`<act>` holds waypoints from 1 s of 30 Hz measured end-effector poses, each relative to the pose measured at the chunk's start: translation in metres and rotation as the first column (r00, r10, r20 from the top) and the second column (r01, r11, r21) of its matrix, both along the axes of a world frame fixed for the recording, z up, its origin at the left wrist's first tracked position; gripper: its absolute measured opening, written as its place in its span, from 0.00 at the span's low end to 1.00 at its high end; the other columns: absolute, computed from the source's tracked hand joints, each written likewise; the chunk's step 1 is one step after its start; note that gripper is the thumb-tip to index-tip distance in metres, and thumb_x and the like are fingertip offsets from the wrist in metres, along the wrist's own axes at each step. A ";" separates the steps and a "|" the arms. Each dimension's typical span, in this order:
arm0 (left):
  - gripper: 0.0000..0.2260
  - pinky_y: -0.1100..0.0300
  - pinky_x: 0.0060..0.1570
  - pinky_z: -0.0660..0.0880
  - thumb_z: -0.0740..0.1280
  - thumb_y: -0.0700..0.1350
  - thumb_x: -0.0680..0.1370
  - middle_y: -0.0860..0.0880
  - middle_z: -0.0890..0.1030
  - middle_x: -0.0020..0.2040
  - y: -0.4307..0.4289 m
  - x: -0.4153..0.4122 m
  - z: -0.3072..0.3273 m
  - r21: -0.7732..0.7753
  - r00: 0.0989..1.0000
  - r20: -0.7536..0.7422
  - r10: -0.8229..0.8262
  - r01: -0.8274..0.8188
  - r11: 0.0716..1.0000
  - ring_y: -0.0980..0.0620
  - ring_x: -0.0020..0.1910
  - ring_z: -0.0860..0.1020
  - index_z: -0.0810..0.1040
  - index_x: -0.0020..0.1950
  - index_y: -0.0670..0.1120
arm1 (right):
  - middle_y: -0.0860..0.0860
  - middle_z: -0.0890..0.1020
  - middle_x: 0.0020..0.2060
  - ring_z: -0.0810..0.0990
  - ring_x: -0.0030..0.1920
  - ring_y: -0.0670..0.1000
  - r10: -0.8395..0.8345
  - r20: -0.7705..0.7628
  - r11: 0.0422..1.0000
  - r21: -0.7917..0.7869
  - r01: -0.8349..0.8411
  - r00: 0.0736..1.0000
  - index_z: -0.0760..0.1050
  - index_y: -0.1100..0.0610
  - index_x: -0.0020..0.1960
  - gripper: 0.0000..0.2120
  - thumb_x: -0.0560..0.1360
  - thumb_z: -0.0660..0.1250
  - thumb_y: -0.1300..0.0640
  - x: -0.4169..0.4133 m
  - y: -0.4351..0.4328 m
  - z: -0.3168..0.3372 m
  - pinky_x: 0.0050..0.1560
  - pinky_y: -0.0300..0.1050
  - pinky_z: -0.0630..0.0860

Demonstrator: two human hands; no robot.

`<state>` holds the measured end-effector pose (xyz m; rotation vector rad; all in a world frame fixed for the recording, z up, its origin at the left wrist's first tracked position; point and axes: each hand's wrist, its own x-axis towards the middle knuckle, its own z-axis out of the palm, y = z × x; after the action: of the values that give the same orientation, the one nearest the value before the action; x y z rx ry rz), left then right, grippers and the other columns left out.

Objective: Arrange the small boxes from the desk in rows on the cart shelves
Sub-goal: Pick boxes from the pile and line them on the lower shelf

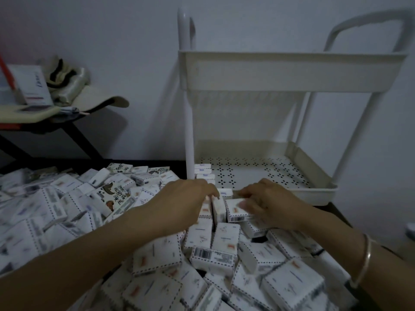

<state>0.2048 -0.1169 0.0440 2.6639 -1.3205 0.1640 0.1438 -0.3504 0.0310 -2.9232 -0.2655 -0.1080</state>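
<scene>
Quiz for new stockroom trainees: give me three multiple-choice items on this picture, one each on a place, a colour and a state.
1. Where on the lower shelf do boxes already lie?
A. left end
B. middle
C. right end

2. What colour is the wrist bangle?
A. red
B. silver
C. black

3. What is the right hand doing?
A. gripping a cart post
B. lying flat on the shelf
C. holding a small box

Key: 1 A, the shelved boxes sit at its left end; 2 B, the bangle gleams silver; 3 C, the hand pinches the box.
</scene>
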 end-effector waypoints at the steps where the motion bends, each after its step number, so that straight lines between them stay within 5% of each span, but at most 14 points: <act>1: 0.24 0.53 0.54 0.76 0.63 0.34 0.77 0.58 0.76 0.62 -0.001 0.004 -0.002 0.011 1.000 -0.004 -0.003 0.003 1.000 0.54 0.58 0.76 0.72 0.66 0.58 | 0.46 0.79 0.54 0.70 0.57 0.48 0.017 -0.019 1.000 -0.020 -0.018 1.000 0.71 0.48 0.69 0.20 0.80 0.58 0.42 -0.001 0.000 -0.001 0.56 0.46 0.70; 6: 0.26 0.53 0.51 0.77 0.63 0.35 0.76 0.58 0.65 0.69 -0.011 0.015 -0.004 0.111 0.997 -0.039 -0.067 0.071 0.991 0.53 0.56 0.75 0.69 0.69 0.59 | 0.43 0.76 0.49 0.68 0.55 0.46 0.029 -0.016 0.999 0.015 -0.028 0.999 0.74 0.47 0.64 0.18 0.78 0.62 0.41 -0.008 0.003 0.003 0.56 0.45 0.69; 9: 0.22 0.52 0.54 0.76 0.65 0.43 0.77 0.57 0.65 0.69 -0.016 0.020 -0.003 0.164 0.990 -0.072 -0.123 0.133 0.977 0.53 0.59 0.74 0.70 0.68 0.60 | 0.42 0.72 0.48 0.71 0.49 0.44 -0.049 -0.009 0.974 0.220 0.050 0.999 0.73 0.46 0.55 0.13 0.73 0.69 0.43 -0.014 0.003 0.004 0.52 0.41 0.72; 15: 0.12 0.55 0.48 0.76 0.69 0.48 0.75 0.59 0.70 0.63 -0.019 0.025 0.003 0.122 0.982 0.011 -0.186 0.183 0.975 0.58 0.51 0.75 0.75 0.57 0.58 | 0.46 0.81 0.45 0.80 0.43 0.45 -0.186 0.070 0.809 0.578 0.112 0.980 0.72 0.48 0.48 0.11 0.72 0.73 0.50 -0.022 -0.004 0.002 0.41 0.46 0.79; 18: 0.11 0.61 0.46 0.75 0.70 0.48 0.75 0.62 0.75 0.54 -0.013 0.019 0.014 0.016 0.984 0.017 -0.177 0.177 0.984 0.62 0.44 0.75 0.75 0.56 0.58 | 0.47 0.82 0.47 0.82 0.45 0.48 -0.252 0.064 0.697 0.704 0.135 0.966 0.72 0.47 0.52 0.11 0.73 0.72 0.54 -0.026 -0.010 0.000 0.42 0.54 0.82; 21: 0.13 0.66 0.43 0.75 0.71 0.46 0.75 0.60 0.79 0.43 0.002 0.015 0.019 -0.104 0.994 -0.052 -0.096 0.091 0.990 0.61 0.38 0.77 0.75 0.56 0.60 | 0.48 0.80 0.48 0.81 0.44 0.47 -0.211 0.066 0.701 0.706 0.104 0.975 0.72 0.40 0.61 0.17 0.75 0.69 0.54 -0.028 -0.014 0.002 0.39 0.48 0.82; 25: 0.11 0.65 0.39 0.79 0.71 0.38 0.73 0.60 0.79 0.56 0.017 0.003 0.017 -0.364 0.983 -0.085 -0.162 0.121 0.924 0.61 0.42 0.80 0.75 0.48 0.53 | 0.48 0.80 0.49 0.82 0.45 0.50 -0.214 0.000 0.620 0.773 0.136 0.977 0.74 0.44 0.56 0.12 0.75 0.69 0.56 -0.028 -0.008 0.003 0.39 0.50 0.83; 28: 0.17 0.65 0.41 0.79 0.74 0.36 0.72 0.57 0.80 0.58 0.018 -0.001 0.013 -0.505 0.992 -0.083 -0.094 0.040 0.862 0.60 0.43 0.81 0.71 0.44 0.55 | 0.55 0.82 0.50 0.82 0.41 0.55 -0.141 -0.128 0.470 0.864 0.180 0.982 0.73 0.49 0.54 0.10 0.75 0.70 0.58 -0.024 0.002 -0.001 0.43 0.54 0.80; 30: 0.17 0.61 0.42 0.80 0.74 0.37 0.72 0.56 0.81 0.57 0.016 0.001 0.010 -0.549 0.994 -0.109 -0.027 -0.038 0.835 0.59 0.43 0.81 0.71 0.45 0.56 | 0.54 0.79 0.44 0.78 0.39 0.53 -0.090 -0.146 0.434 0.884 0.171 0.985 0.74 0.46 0.54 0.11 0.75 0.70 0.57 -0.022 0.009 -0.002 0.40 0.48 0.75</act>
<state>0.2058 -0.1008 0.0536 2.1496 -1.0308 0.3343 0.1218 -0.3413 0.0291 -1.8305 0.0543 -0.1108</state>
